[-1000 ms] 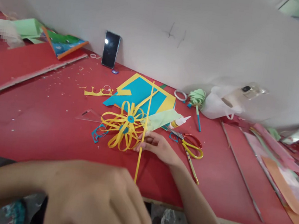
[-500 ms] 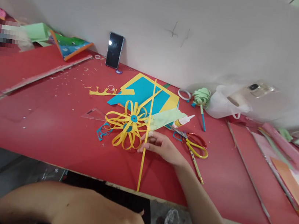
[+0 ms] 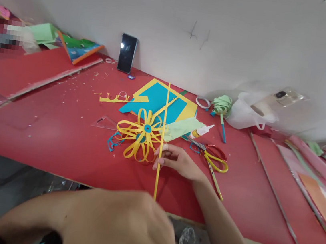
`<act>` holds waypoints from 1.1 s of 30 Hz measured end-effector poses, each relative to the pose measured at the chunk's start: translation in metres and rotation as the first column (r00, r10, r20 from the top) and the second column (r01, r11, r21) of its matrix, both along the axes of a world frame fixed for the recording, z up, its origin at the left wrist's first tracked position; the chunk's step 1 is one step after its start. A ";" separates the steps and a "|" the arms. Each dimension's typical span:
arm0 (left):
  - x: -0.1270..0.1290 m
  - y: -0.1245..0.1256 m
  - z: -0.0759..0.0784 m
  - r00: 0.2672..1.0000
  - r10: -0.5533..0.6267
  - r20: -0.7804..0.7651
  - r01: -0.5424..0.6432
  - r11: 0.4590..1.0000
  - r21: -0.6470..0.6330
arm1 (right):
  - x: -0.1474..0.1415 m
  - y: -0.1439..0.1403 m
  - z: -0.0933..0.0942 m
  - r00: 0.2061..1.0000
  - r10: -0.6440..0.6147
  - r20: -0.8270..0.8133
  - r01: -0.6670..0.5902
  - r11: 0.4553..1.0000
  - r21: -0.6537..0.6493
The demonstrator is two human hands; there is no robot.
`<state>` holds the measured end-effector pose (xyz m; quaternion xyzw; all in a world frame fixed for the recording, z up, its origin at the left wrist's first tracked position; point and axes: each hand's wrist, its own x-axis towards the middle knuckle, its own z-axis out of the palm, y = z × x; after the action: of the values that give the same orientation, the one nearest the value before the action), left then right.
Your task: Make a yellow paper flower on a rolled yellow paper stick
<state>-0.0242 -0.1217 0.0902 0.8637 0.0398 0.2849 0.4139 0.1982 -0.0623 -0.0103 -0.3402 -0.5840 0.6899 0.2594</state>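
A: Where's your strip [image 3: 162, 138]?
B: Upright over the red worktop [image 3: 42, 137], just right of the paper flower [image 3: 141, 137]. Your right hand [image 3: 176, 160] pinches it midway.
A: And your left hand [image 3: 124, 225]?
B: Close to the camera at the strip's lower end; its grip I cannot tell

- Yellow paper strip [image 3: 163, 130], plain, no print.
- Looped paper flower [image 3: 141, 137] is yellow with a blue centre.
- Table [image 3: 44, 121] is red all over.
- Scissors [image 3: 214, 158] show red and yellow handles.
- Paper sheet [image 3: 157, 99] is blue on yellow.
- Phone [image 3: 127, 53] is black.
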 end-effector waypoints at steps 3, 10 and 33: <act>0.002 0.029 -0.006 0.988 0.153 0.022 -0.152 0.988 -0.027 | 0.000 -0.002 0.001 0.998 0.011 -0.059 -0.013 1.000 -0.020; -0.002 0.098 -0.047 0.779 0.621 -0.086 -0.597 0.777 0.201 | -0.003 -0.006 0.005 0.984 -0.017 -0.179 0.008 0.999 -0.051; 0.002 0.098 -0.071 0.954 0.258 0.152 -0.257 0.447 0.857 | 0.029 -0.004 0.028 0.995 -0.017 0.095 0.009 0.996 0.087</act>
<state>-0.0224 -0.0235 0.0193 0.9372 0.0212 0.3247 -0.1260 0.2269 -0.0658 0.0175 -0.3651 -0.6229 0.6451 0.2500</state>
